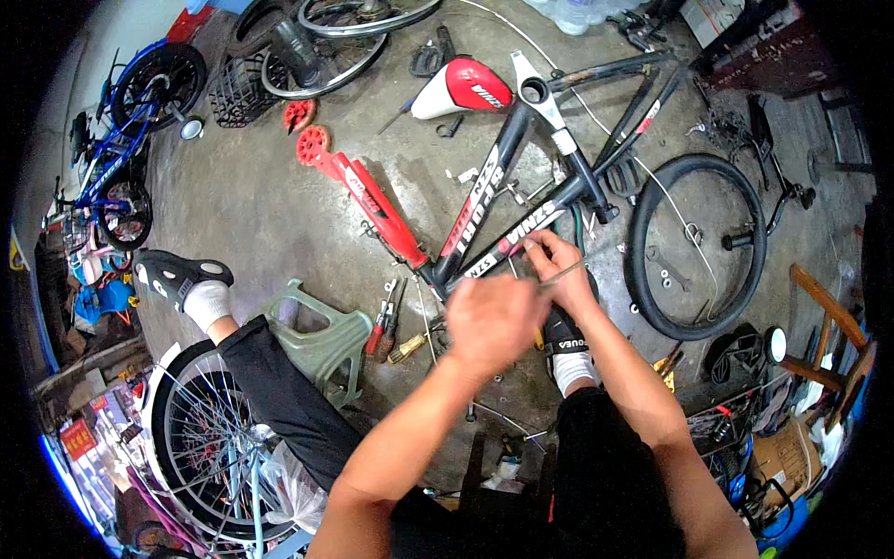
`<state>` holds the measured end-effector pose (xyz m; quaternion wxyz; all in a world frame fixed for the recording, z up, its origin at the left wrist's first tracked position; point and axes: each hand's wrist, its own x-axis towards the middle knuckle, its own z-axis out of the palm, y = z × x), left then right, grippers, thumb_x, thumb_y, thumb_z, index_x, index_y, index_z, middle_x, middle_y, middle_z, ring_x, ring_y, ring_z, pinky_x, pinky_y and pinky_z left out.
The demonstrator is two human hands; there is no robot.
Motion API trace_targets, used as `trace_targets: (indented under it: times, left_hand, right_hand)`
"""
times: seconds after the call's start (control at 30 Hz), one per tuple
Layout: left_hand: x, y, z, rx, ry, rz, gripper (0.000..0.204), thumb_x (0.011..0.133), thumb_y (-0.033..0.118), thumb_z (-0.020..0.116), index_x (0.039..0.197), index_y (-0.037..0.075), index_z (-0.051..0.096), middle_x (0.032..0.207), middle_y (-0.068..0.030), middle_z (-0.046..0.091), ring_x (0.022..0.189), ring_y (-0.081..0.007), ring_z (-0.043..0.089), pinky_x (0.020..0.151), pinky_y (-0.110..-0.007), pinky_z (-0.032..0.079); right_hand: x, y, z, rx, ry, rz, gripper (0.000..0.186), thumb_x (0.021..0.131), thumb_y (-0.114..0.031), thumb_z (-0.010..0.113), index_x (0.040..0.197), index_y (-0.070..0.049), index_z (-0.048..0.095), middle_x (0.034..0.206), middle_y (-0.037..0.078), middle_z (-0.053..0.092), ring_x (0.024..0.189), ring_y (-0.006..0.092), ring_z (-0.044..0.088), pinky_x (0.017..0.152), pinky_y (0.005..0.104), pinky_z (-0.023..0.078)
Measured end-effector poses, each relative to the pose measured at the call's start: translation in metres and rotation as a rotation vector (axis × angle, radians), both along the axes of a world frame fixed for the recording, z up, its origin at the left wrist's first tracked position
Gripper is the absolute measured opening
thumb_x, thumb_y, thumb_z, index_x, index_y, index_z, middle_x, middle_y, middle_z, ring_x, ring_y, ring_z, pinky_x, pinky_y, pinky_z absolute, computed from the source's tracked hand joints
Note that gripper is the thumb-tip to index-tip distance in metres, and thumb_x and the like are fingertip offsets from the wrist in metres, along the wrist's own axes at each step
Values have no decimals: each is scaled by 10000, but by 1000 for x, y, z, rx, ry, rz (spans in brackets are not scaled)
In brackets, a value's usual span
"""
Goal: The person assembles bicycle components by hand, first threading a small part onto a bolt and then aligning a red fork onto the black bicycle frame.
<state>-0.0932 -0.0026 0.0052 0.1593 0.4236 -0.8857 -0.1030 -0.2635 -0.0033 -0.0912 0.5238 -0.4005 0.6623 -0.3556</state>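
Note:
A black, white and red bicycle frame [494, 177] lies on the floor in front of me, a red tubular section [377, 210] at its left end. My left hand [494, 321] is closed and blurred by motion, just below the frame's lower tube. A thin metal rod [570, 271] juts from its fist and crosses over my right hand. Beside that tube, my right hand [562, 270] has its thumb and fingers pinched together. What sits in the pinch is too small to make out. Parts of both palms are hidden.
A black tyre [643, 247] lies at right, a red-and-white saddle [466, 90] behind the frame. Near my left leg stand a pale green plastic stool [335, 331] and a spoked wheel [168, 447]. Screwdrivers [380, 326] lie beside the stool. A blue bicycle [116, 158] stands far left.

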Motion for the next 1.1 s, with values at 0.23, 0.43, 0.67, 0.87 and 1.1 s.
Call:
trace_targets:
  times: [0.23, 0.43, 0.67, 0.87, 1.1]
  left_hand:
    - [-5, -11, 11, 295, -116, 596, 292, 908, 308, 686, 728, 97, 597, 595, -193, 632, 544, -402, 652, 523, -535, 518]
    - [13, -20, 11, 197, -333, 443, 235, 853, 300, 725, 773, 92, 650, 620, -115, 629, 542, -348, 630, 502, -483, 476]
    - [-28, -7, 12, 147, -23, 259, 252, 872, 303, 716, 755, 120, 588, 665, -142, 629, 557, -343, 625, 560, -453, 480]
    - [31, -33, 6, 591, -409, 963, 330, 915, 359, 668, 774, 65, 613, 659, -162, 674, 585, -384, 679, 563, -508, 533]
    - [29, 66, -17, 381, -8, 619, 275, 964, 327, 666, 881, 68, 633, 721, -208, 674, 678, -442, 664, 616, -533, 499]
  right_hand:
    - [-1, -4, 7, 1, 142, -35, 267, 976, -272, 651, 1062, -30, 723, 878, 183, 725, 774, 316, 706, 708, 397, 530]
    - [-4, -6, 5, -96, 116, -69, 240, 986, -241, 635, 1039, -23, 720, 807, 138, 719, 700, 259, 688, 681, 375, 530]
    - [-4, -7, 7, -136, 98, -24, 274, 993, -288, 632, 1055, -37, 724, 817, 164, 711, 724, 279, 694, 686, 390, 523]
    - [-15, -9, 11, 18, 98, -186, 255, 1000, -254, 620, 1064, -26, 714, 817, 143, 732, 745, 244, 720, 693, 372, 533]
    - [-3, -10, 8, -109, 99, -84, 235, 989, -235, 642, 1055, -23, 717, 815, 129, 725, 712, 231, 689, 686, 357, 529]
